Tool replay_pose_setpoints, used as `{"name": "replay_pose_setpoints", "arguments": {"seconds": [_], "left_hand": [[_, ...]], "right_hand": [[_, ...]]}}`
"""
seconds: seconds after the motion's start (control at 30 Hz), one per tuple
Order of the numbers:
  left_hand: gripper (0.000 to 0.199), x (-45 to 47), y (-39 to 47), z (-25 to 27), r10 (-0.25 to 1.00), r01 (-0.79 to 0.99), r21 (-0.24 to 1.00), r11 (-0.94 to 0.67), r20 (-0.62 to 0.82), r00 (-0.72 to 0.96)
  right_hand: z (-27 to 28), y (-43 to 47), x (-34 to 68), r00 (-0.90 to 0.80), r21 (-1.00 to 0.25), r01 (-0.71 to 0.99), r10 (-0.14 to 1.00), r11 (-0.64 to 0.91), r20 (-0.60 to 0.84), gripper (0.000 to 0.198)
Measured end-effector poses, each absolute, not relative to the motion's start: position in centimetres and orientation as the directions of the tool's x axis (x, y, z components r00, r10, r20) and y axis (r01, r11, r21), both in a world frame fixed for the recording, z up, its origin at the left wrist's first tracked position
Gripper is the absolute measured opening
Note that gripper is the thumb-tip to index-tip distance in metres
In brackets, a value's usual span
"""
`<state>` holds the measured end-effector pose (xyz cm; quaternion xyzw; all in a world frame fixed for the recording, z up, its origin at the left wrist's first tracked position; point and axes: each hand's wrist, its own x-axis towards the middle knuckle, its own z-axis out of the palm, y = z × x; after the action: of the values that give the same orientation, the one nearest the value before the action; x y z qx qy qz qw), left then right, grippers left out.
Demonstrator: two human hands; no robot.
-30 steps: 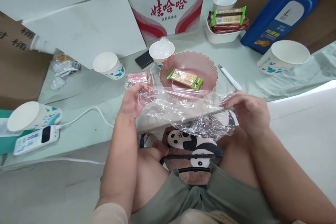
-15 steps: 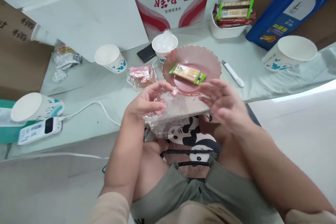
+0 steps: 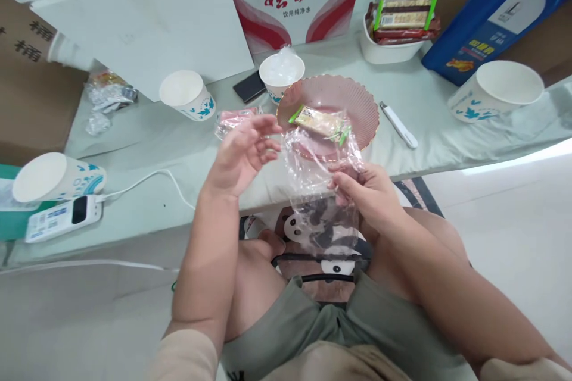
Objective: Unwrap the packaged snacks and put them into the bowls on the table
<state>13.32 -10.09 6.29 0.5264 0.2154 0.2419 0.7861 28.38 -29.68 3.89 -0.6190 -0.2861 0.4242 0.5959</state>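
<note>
A clear plastic bag (image 3: 319, 214) hangs from my right hand (image 3: 369, 190), pinched between thumb and fingers, over the table's front edge. Its upper part overlaps the near rim of the pink scalloped plate (image 3: 357, 95). On that plate lie wrapped snack bars (image 3: 319, 121) with green ends, seen partly through the bag. My left hand (image 3: 250, 155) is raised to the left of the bag, fingers apart, holding nothing. Behind it, a pink item in clear wrap (image 3: 235, 119) sits on the table, partly hidden by the fingers.
Paper cups (image 3: 185, 95) stand about the table, one stuffed with plastic (image 3: 282, 71). A box cutter (image 3: 399, 125) lies right of the plate. At the back are a tub of bars (image 3: 393, 50), a blue bottle (image 3: 496, 18) and a carton (image 3: 295, 0). A white power bank (image 3: 65, 218) trails a cable.
The clear bag has passed from my left hand to my right hand and now hangs spread out. My left hand has opened and moved slightly up; my right hand has closed on the bag.
</note>
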Motion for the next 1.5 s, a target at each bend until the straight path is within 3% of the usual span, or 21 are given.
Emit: {"name": "replay_pose_setpoints", "arguments": {"seconds": [0.1, 0.17, 0.3, 0.4, 0.5, 0.6, 0.7, 0.8, 0.93, 1.07, 1.13, 1.23, 1.37, 1.43, 1.5], "left_hand": [[0.067, 14.7, -12.1, 5.2, 0.367, -0.01, 0.916, 0.402, -0.151, 0.918], [0.061, 15.5, -13.3, 5.1, 0.294, 0.033, 0.936, 0.351, -0.144, 0.945], [0.028, 16.1, -13.9, 5.4, 0.299, 0.07, 0.994, 0.086, -0.092, 0.95], [0.02, 16.0, -13.6, 5.4, 0.361, 0.026, 0.995, -0.101, 0.012, 0.932], [0.016, 15.8, -13.4, 5.2, 0.399, -0.005, 0.991, -0.132, 0.057, 0.915], [0.026, 15.6, -13.7, 5.1, 0.449, -0.049, 0.996, -0.074, 0.077, 0.89], [0.045, 15.8, -14.0, 5.2, 0.389, -0.025, 1.0, -0.011, 0.027, 0.921], [0.029, 16.3, -13.9, 4.9, 0.409, -0.002, 1.0, -0.029, 0.013, 0.913], [0.008, 16.8, -13.5, 3.9, 0.536, -0.04, 0.999, 0.016, 0.025, 0.844], [0.005, 16.7, -12.9, 3.3, 0.666, -0.076, 0.991, 0.11, -0.017, 0.746], [0.013, 16.6, -12.7, 3.5, 0.694, -0.117, 0.969, 0.215, -0.068, 0.717], [0.037, 16.6, -12.7, 4.0, 0.642, -0.176, 0.931, 0.32, -0.076, 0.763], [0.071, 17.0, -13.5, 3.9, 0.538, -0.121, 0.962, 0.244, -0.031, 0.842], [0.071, 17.1, -13.8, 3.4, 0.527, -0.072, 0.978, 0.197, -0.043, 0.849], [0.062, 17.2, -14.0, 3.0, 0.559, -0.073, 0.985, 0.156, -0.027, 0.829]], "right_hand": [[4.1, -29.4, 28.4, 0.575, -0.995, -0.096, 0.813, -0.042, -0.09, 0.025], [4.2, -29.3, 28.4, 0.594, -1.0, -0.03, 0.805, 0.001, -0.016, 0.02], [4.1, -29.6, 29.0, 0.6, -0.972, 0.182, 0.766, 0.147, 0.228, 0.009], [3.8, -30.0, 29.5, 0.607, -0.949, 0.238, 0.731, 0.206, 0.311, 0.007], [3.5, -30.2, 30.0, 0.592, -0.98, 0.127, 0.78, 0.156, 0.201, 0.032], [3.3, -30.1, 30.4, 0.556, -0.999, 0.02, 0.831, 0.029, 0.035, 0.024], [3.4, -29.8, 30.7, 0.573, -0.997, -0.079, 0.819, 0.025, -0.025, 0.029], [3.5, -29.5, 31.0, 0.573, -0.989, -0.134, 0.819, 0.056, -0.031, 0.034], [3.4, -29.3, 31.1, 0.643, -0.975, -0.187, 0.766, 0.12, -0.029, 0.023], [3.3, -29.3, 30.9, 0.692, -0.969, -0.184, 0.722, 0.165, -0.008, 0.011], [3.3, -29.4, 31.0, 0.688, -0.969, -0.166, 0.726, 0.18, 0.017, 0.01], [3.1, -29.5, 31.3, 0.644, -0.973, -0.125, 0.762, 0.196, 0.07, 0.014], [2.8, -29.6, 31.3, 0.592, -0.978, -0.077, 0.798, 0.192, 0.11, 0.016], [2.5, -29.6, 31.2, 0.648, -0.985, -0.05, 0.756, 0.165, 0.093, 0.018], [2.2, -29.7, 31.2, 0.72, -0.99, -0.05, 0.692, 0.133, 0.057, 0.035]]}}
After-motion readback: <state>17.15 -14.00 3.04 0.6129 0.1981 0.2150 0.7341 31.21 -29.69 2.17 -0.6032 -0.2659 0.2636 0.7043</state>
